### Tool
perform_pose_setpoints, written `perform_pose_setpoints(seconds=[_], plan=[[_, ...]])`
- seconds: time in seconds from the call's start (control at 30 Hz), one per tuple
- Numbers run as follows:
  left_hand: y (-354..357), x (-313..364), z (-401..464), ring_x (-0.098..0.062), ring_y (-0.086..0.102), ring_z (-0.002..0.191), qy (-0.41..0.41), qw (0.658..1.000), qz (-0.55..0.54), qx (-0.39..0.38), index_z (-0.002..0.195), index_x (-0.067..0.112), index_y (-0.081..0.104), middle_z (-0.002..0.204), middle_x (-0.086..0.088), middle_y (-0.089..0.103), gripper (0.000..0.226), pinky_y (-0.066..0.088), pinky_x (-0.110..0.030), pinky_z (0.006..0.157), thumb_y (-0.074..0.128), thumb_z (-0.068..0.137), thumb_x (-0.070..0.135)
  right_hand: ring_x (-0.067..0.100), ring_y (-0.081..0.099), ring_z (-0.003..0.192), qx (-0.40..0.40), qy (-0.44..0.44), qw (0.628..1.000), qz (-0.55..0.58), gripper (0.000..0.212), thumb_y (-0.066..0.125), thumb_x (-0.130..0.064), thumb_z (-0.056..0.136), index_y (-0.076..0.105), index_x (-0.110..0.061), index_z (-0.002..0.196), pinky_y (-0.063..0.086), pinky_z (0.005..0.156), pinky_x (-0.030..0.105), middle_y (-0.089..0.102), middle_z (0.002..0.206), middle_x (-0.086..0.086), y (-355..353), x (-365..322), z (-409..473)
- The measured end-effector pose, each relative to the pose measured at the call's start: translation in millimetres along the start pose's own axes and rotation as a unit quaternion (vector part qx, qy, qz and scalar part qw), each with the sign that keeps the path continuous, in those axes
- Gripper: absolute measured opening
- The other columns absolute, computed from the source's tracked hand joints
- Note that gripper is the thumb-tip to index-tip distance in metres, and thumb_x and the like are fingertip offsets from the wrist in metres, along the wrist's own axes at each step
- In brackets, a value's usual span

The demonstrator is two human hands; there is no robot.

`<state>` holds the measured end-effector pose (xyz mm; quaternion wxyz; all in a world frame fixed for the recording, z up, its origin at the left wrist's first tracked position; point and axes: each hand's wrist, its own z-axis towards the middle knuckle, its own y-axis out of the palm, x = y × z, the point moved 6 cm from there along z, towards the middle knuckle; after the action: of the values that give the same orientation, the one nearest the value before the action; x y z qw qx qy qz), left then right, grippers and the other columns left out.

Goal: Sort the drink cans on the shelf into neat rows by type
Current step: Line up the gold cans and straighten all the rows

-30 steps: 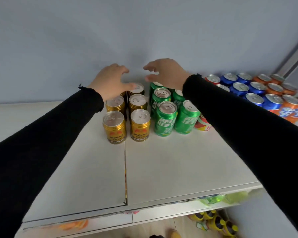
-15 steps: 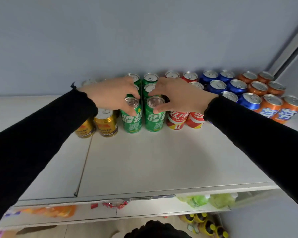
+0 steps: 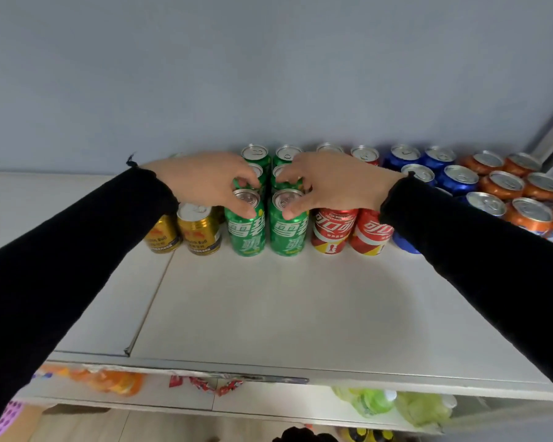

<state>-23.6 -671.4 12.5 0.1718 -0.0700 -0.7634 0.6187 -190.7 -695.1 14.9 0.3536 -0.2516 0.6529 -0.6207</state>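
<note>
Both hands stay on the front green cans (image 3: pixel 267 229): left hand (image 3: pixel 206 181) and right hand (image 3: pixel 334 183), fingers curled over the tops, little changed from a half-second earlier.

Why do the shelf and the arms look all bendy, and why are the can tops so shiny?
In the head view, the wide lens curves the shelf edge and stretches both black sleeves toward the corners. The silver lids of the green cans and blue cans catch light from above. The packets under the shelf look blurry.

Both hands (image 3: pixel 205 183) (image 3: pixel 332 183) outstretched, fingers seemingly curled.
</note>
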Motion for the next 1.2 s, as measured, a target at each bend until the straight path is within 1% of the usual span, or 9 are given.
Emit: perform_pose_setpoints(seconds=[0.13, 0.23, 0.33, 0.4, 0.53, 0.67, 0.83, 0.97, 1.2], plan=[[-27.3, -16.7, 11.8, -0.016, 0.059, 0.106, -0.03, 0.996, 0.001, 0.083, 0.131, 0.024, 0.061, 0.12, 0.004, 0.063, 0.05, 0.044, -0.033, 0.088, 0.065, 0.091, 0.053, 0.021, 0.06, 0.101, 0.084, 0.049, 0.995, 0.033, 0.042, 0.064, -0.049, 0.09, 0.063, -0.021, 0.121, 0.046, 0.086, 0.037, 0.065, 0.112, 0.0, -29.0, 26.9, 13.6], [-17.8, -20.4, 33.1, -0.022, 0.057, 0.103, -0.042, 0.997, 0.029, 0.062, 0.131, 0.02, 0.061, 0.118, -0.003, 0.063, 0.051, 0.045, -0.037, 0.088, 0.065, 0.09, 0.051, 0.027, 0.058, 0.111, 0.038, 0.08, 0.996, -0.032, 0.051, 0.061, -0.053, 0.091, 0.06, -0.019, 0.129, 0.043, 0.088, 0.036, 0.064, 0.12, 0.004, -13.7, 34.6, 32.7], [-7.4, -26.9, 48.1, -0.022, 0.055, 0.095, -0.037, 0.996, 0.032, 0.077, 0.123, 0.022, 0.063, 0.109, -0.004, 0.063, 0.048, 0.042, -0.036, 0.078, 0.071, 0.086, 0.05, 0.027, 0.057, 0.107, 0.012, 0.09, 0.995, -0.052, 0.051, 0.062, -0.055, 0.089, 0.061, -0.021, 0.126, 0.037, 0.08, 0.033, 0.057, 0.103, 0.0, 2.0, 31.3, 45.9], [-7.1, -30.1, 50.7, -0.022, 0.054, 0.094, -0.026, 0.995, 0.024, 0.097, 0.125, 0.021, 0.06, 0.105, -0.001, 0.061, 0.049, 0.04, -0.035, 0.077, 0.073, 0.085, 0.046, 0.029, 0.057, 0.105, 0.013, 0.088, 0.995, -0.055, 0.049, 0.063, -0.053, 0.088, 0.062, -0.022, 0.126, 0.042, 0.081, 0.036, 0.05, 0.098, -0.003, 4.8, 29.8, 50.3], [-6.3, -34.5, 54.0, -0.022, 0.055, 0.098, -0.006, 0.995, 0.023, 0.094, 0.121, 0.023, 0.065, 0.105, 0.001, 0.058, 0.043, 0.044, -0.037, 0.082, 0.074, 0.085, 0.044, 0.028, 0.055, 0.11, -0.011, 0.092, 0.995, -0.045, 0.05, 0.066, -0.049, 0.089, 0.061, -0.022, 0.131, 0.045, 0.093, 0.042, 0.057, 0.113, 0.005, 4.9, 32.2, 52.8], [-7.9, -37.3, 56.0, -0.021, 0.056, 0.1, 0.001, 0.996, 0.023, 0.085, 0.124, 0.024, 0.064, 0.112, 0.0, 0.062, 0.047, 0.046, -0.038, 0.086, 0.07, 0.086, 0.05, 0.024, 0.056, 0.106, -0.017, 0.086, 0.996, -0.029, 0.047, 0.062, -0.051, 0.091, 0.063, -0.022, 0.128, 0.044, 0.089, 0.038, 0.059, 0.113, 0.003, 1.7, 35.3, 51.1], [-30.3, -58.0, 69.9, -0.021, 0.058, 0.103, -0.041, 0.989, -0.011, 0.143, 0.13, 0.022, 0.059, 0.117, -0.002, 0.064, 0.056, 0.044, -0.036, 0.086, 0.061, 0.089, 0.06, 0.024, 0.059, 0.11, 0.088, 0.162, 0.983, 0.026, 0.044, 0.062, -0.047, 0.093, 0.064, -0.019, 0.127, 0.042, 0.092, 0.034, 0.065, 0.119, 0.003, -21.8, 72.2, 55.4], [-26.4, -58.6, 94.4, -0.028, 0.053, 0.121, -0.068, 0.992, 0.022, 0.104, 0.138, 0.016, 0.057, 0.134, -0.007, 0.06, 0.067, 0.039, -0.036, 0.093, 0.063, 0.088, 0.062, 0.028, 0.053, 0.124, 0.005, 0.179, 0.983, -0.025, 0.058, 0.058, -0.052, 0.093, 0.055, -0.017, 0.138, 0.042, 0.102, 0.038, 0.058, 0.136, 0.007, -11.0, 70.1, 80.0], [-23.3, -56.7, 110.5, -0.028, 0.058, 0.112, -0.044, 0.994, 0.046, 0.094, 0.127, 0.014, 0.067, 0.125, -0.008, 0.065, 0.049, 0.041, -0.034, 0.084, 0.071, 0.088, 0.044, 0.033, 0.06, 0.11, -0.021, 0.168, 0.983, -0.068, 0.042, 0.061, -0.039, 0.091, 0.065, -0.012, 0.123, 0.05, 0.092, 0.042, 0.066, 0.119, 0.011, -0.4, 70.6, 98.7]])
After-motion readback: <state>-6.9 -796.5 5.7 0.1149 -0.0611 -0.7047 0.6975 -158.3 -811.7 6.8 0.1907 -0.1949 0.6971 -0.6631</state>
